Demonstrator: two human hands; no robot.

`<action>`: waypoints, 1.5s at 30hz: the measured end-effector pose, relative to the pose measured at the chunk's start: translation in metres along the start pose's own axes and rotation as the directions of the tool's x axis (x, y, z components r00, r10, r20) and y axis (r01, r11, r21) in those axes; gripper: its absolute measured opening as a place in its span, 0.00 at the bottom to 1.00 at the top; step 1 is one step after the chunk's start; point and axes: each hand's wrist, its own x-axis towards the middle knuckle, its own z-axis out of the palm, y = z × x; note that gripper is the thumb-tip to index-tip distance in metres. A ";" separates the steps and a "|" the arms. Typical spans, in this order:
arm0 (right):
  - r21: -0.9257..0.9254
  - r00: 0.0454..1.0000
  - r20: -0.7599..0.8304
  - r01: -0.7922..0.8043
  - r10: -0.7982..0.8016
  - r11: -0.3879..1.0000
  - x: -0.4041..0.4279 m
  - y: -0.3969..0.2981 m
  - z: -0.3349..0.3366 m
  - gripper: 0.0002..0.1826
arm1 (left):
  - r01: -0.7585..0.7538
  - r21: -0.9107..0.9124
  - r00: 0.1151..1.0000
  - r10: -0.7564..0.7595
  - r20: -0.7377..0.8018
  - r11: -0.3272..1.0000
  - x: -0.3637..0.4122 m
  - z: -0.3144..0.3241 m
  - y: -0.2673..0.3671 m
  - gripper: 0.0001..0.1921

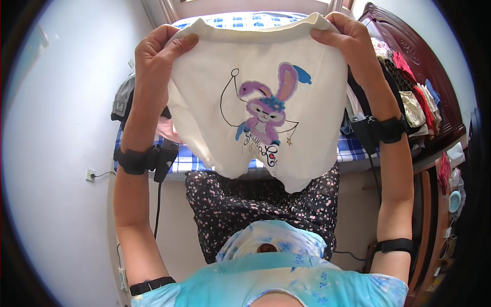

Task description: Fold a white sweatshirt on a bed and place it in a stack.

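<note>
A white garment [207,76] with a ribbed band at its top edge hangs spread out in front of me. On its face is a purple rabbit print with blue parts, thin black lines and lettering. My left hand [161,48] pinches the upper left corner of the band, thumb in front. The upper right corner is gripped by my right hand [347,36], its thumb also on the near side. The garment's lower edge droops unevenly above my black floral skirt or trousers. Its back is hidden.
Behind the garment is a bed with a blue checked cover [184,159]. Piled clothes [416,99] lie at its right, by a dark carved wooden headboard [441,80]. More clothes [124,98] are at the left. Black cables hang from both forearm straps. A wall socket [90,175] is at left.
</note>
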 end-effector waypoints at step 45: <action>0.606 0.755 0.435 -0.649 0.491 0.460 -0.120 0.023 0.137 0.12 | 0.334 0.133 0.908 -0.356 0.220 0.933 -0.110 0.083 -0.091 0.07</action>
